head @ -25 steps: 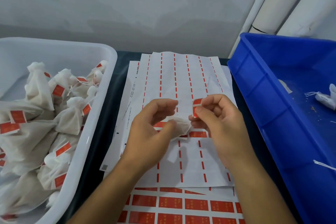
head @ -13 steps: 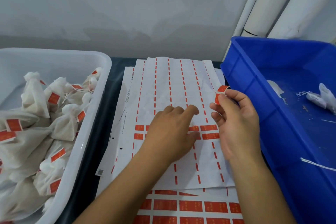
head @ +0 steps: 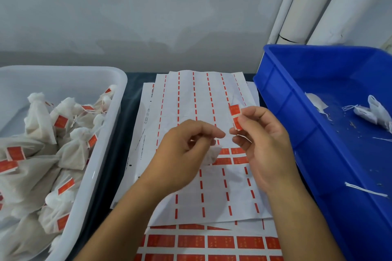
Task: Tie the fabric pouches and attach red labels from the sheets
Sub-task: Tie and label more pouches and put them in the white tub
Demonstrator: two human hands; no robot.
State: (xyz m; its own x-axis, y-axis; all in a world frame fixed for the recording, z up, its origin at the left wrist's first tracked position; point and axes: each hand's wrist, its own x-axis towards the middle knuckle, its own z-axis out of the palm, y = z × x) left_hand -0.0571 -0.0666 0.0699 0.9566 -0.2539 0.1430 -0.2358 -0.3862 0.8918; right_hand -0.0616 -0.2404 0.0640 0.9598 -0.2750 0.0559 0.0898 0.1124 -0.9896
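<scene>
Fingers (head: 244, 121) of the right hand (head: 265, 144) pinch one red label (head: 235, 115), which stands upright just above the label sheet (head: 191, 95). The left hand (head: 182, 154) holds a small fabric pouch (head: 213, 154) in curled fingers, close over the middle of the same sheet; the pouch is mostly hidden, so I cannot tell whether it is already tied.

Left of the sheet stands the white tub (head: 110, 129), and it is full of finished pouches (head: 70, 146), each closed at the neck and carrying a red label. Right of the sheet is the blue bin (head: 282, 99), where only a few untied pouches (head: 373, 110) and some loose white strings (head: 364, 190) lie. So, in my judgement, most of the work is done and little is left: this pouch needs its label, then the few in the bin.

The sheet on top is nearly used; only its thin red dashes and a short row of labels remain. Under it, nearer to the person, another sheet (head: 212, 241) has full rows. The label in the hand is small, with a white band across its middle.
</scene>
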